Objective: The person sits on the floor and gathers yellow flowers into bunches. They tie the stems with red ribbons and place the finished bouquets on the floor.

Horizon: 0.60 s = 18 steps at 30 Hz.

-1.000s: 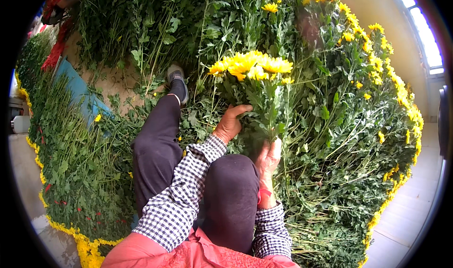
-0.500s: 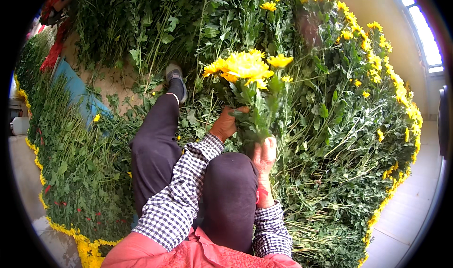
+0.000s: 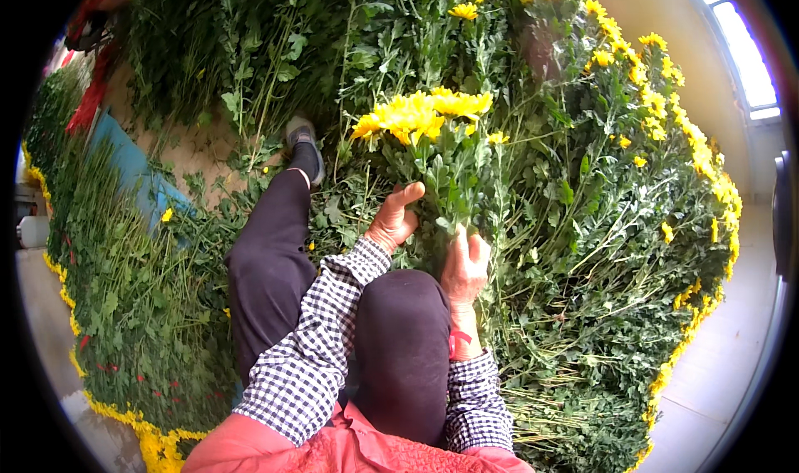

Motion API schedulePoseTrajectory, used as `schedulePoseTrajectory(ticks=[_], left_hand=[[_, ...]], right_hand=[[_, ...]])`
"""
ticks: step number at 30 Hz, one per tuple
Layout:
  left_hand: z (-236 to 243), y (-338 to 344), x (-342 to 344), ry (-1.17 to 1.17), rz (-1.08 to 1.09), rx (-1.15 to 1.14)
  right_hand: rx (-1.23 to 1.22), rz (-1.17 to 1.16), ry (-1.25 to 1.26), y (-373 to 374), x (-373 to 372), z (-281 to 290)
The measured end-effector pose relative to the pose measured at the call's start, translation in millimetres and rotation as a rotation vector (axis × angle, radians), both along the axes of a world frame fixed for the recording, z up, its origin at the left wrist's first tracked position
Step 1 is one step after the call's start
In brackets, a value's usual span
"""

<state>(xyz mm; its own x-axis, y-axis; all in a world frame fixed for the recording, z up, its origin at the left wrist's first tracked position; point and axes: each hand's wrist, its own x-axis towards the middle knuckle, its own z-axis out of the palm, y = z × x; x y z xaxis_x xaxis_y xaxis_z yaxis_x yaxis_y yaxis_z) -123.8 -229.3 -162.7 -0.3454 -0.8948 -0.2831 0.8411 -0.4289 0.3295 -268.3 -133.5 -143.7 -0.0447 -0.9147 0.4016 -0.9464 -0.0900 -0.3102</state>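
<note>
A bunch of yellow chrysanthemums (image 3: 408,117) with leafy green stems stands upright in front of my knees, blooms at the far end. My left hand (image 3: 394,220) is at the bunch's left side, fingers curled round the stems and thumb raised; leaves partly hide its grip. Lower on the right, my right hand (image 3: 464,269) is closed on the leafy stems, its fingertips among the leaves. The stems' lower ends are hidden behind my right hand and knee.
Heaped cut chrysanthemums (image 3: 583,248) surround me, their yellow blooms along the outer right rim. Another stem pile (image 3: 150,307) lies at left beside a blue sheet (image 3: 137,173). My shoe (image 3: 304,140) rests among leaves. A window (image 3: 741,49) is at upper right.
The blooms have tilted and spread wider. My left thumb has lifted off the leaves, and my right hand has moved slightly up along the stems.
</note>
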Motion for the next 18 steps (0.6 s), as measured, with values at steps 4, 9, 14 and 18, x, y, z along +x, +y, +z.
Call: schedulePoseTrajectory(ticks=[4, 9, 14, 18], left_hand=[[26, 1, -10, -0.228, -0.006, -0.064], [28, 6, -2, -0.152, -0.061, 0.083], [18, 10, 9, -0.154, -0.078, 0.075], [12, 13, 13, -0.124, -0.223, 0.016]], right_hand=[[-0.066, 0.078, 0.001, 5, 1, -1], [-0.023, 0.051, -0.461, 20, 9, 0], [0.076, 0.090, -0.644, 17, 7, 14], [0.092, 0.145, -0.691, 24, -4, 15]])
